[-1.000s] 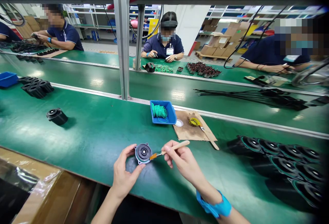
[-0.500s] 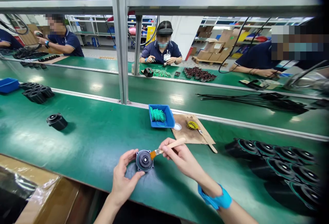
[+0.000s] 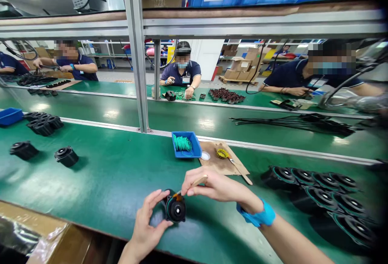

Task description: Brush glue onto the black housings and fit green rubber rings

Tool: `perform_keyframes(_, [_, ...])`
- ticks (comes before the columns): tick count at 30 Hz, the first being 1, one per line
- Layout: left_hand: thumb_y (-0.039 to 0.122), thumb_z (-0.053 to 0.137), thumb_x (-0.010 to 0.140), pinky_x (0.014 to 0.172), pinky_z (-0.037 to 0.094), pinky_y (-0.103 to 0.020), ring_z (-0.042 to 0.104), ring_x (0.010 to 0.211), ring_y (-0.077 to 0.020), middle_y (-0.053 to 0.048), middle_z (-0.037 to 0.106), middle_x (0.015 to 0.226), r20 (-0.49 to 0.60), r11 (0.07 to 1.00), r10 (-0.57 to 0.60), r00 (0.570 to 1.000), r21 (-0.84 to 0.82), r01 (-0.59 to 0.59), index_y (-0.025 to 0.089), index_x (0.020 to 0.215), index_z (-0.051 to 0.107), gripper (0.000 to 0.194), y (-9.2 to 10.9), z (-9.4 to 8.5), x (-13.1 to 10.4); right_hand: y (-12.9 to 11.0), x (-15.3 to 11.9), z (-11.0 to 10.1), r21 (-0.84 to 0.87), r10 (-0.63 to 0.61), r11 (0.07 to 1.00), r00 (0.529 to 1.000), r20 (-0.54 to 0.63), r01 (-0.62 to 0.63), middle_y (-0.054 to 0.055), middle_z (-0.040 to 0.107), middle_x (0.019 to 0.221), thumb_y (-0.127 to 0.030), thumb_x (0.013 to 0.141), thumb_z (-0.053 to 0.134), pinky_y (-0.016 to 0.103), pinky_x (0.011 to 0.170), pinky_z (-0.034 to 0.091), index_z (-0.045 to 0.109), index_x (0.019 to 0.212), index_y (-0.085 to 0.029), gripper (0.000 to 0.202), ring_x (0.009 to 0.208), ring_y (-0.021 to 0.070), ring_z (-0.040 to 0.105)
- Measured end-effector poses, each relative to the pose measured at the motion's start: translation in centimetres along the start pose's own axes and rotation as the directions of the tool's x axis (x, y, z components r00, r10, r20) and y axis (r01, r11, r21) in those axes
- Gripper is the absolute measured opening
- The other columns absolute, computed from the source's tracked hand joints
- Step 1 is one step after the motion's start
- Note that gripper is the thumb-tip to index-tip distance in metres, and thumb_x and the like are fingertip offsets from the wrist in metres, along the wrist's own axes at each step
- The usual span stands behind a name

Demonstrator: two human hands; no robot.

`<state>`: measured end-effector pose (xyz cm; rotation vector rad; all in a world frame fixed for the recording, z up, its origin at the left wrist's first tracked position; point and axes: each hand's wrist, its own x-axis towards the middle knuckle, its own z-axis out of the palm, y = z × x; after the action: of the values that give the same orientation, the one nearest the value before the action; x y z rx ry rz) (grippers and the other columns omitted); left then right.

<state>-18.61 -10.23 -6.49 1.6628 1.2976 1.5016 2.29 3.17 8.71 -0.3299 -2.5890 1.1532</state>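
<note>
A round black motor housing (image 3: pixel 177 209) stands tilted on the green bench, its top face with a pale centre turned toward me. My left hand (image 3: pixel 149 219) grips it from the left, thumb at the near side and fingers at the far side. Between the fingers of my right hand (image 3: pixel 202 184) is a small brush (image 3: pixel 200 180) with a wooden handle. Its orange-brown bristles touch the housing's upper rim, where part of a green ring shows. The brush's metal collar is mostly hidden by my fingers.
Ahead sits a blue bin (image 3: pixel 195 151) of green rings, beside cardboard (image 3: pixel 216 167) with a yellow tub (image 3: pixel 222 153) and another brush (image 3: pixel 241 172). Several ringed housings (image 3: pixel 329 199) stand right; other housings (image 3: pixel 66 157) stand left. A metal post (image 3: pixel 136 53) rises ahead. Co-workers sit across the bench.
The housing has tilted and turned in my left hand. My right hand has rolled over, carrying the brush to the housing's upper rim. The view has tipped up, showing blue boxes on the shelf.
</note>
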Motion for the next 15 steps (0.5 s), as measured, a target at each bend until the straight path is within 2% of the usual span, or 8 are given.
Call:
perform_keyframes(3, [0.024,0.075,0.08,0.102,0.052,-0.04,0.066,0.116,-0.0212,-0.007,0.069,0.126,-0.008,0.999,0.026,1.0,0.044,-0.025,0.032,0.138,0.037,0.069,-0.1,0.2,0.0,-0.6,0.2,0.1,0.01,-0.031,0.999,0.999,0.024,0.031,0.008,0.073,0.09,-0.037,0.099,0.052,0.024,0.073,0.051,0.074,0.096,-0.014,0.032,0.081,0.0154,0.066])
perform_keyframes(4, [0.026,0.075,0.081,0.102,0.053,-0.041,0.067,0.115,-0.0216,-0.008,0.07,0.125,-0.022,0.997,0.037,0.999,0.065,-0.035,0.032,0.138,0.036,0.069,0.0,0.3,0.0,-0.7,0.2,0.4,0.017,-0.015,1.0,1.0,-0.005,0.016,0.007,0.073,0.09,-0.037,0.099,0.052,0.023,0.072,0.051,0.074,0.094,-0.015,0.031,0.079,0.0148,0.066])
perform_keyframes(6, [0.032,0.074,0.082,0.099,0.054,-0.043,0.068,0.112,-0.0224,-0.009,0.071,0.122,-0.06,0.991,0.065,0.996,0.12,-0.058,0.03,0.139,0.035,0.069,0.1,0.6,-0.1,-0.9,-0.2,1.3,0.04,0.056,0.998,0.987,-0.153,-0.05,0.006,0.072,0.088,-0.037,0.099,0.053,0.022,0.066,0.05,0.072,0.088,-0.016,0.031,0.072,0.0129,0.064])
perform_keyframes(8, [0.035,0.072,0.083,0.096,0.056,-0.044,0.07,0.109,-0.0232,-0.01,0.072,0.119,-0.107,0.98,0.104,0.989,0.181,-0.083,0.028,0.139,0.034,0.068,0.4,1.0,-0.1,-0.9,-0.7,2.5,0.068,0.13,0.991,0.93,-0.344,-0.114,0.005,0.07,0.084,-0.041,0.099,0.052,0.021,0.059,0.049,0.069,0.078,-0.016,0.036,0.063,0.011,0.062])
perform_keyframes(10, [0.038,0.07,0.085,0.093,0.059,-0.042,0.071,0.106,-0.0233,-0.011,0.072,0.116,-0.146,0.967,0.136,0.98,0.236,-0.099,0.025,0.139,0.034,0.066,0.7,1.4,-0.1,-0.9,-1.1,3.8,0.069,0.154,0.988,0.866,-0.476,-0.138,0.005,0.069,0.08,-0.044,0.099,0.05,0.021,0.056,0.05,0.065,0.071,-0.017,0.042,0.059,0.0105,0.06])
perform_keyframes(12, [0.038,0.068,0.086,0.091,0.06,-0.041,0.071,0.104,-0.0229,-0.011,0.072,0.114,-0.163,0.952,0.167,0.972,0.282,-0.117,0.024,0.14,0.034,0.065,1.1,1.8,-0.2,-0.9,-1.3,5.1,0.033,0.14,0.989,0.835,-0.532,-0.145,0.005,0.069,0.077,-0.046,0.099,0.049,0.02,0.055,0.05,0.062,0.068,-0.017,0.044,0.058,0.0105,0.061])
perform_keyframes(15, [0.037,0.066,0.088,0.09,0.06,-0.04,0.072,0.102,-0.0225,-0.011,0.072,0.112,-0.162,0.93,0.208,0.965,0.339,-0.144,0.022,0.14,0.035,0.063,1.5,2.1,-0.2,-1.1,-1.4,6.4,-0.043,0.095,0.989,0.816,-0.571,-0.145,0.003,0.07,0.073,-0.046,0.1,0.047,0.019,0.053,0.05,0.06,0.067,-0.018,0.045,0.055,0.0101,0.063])
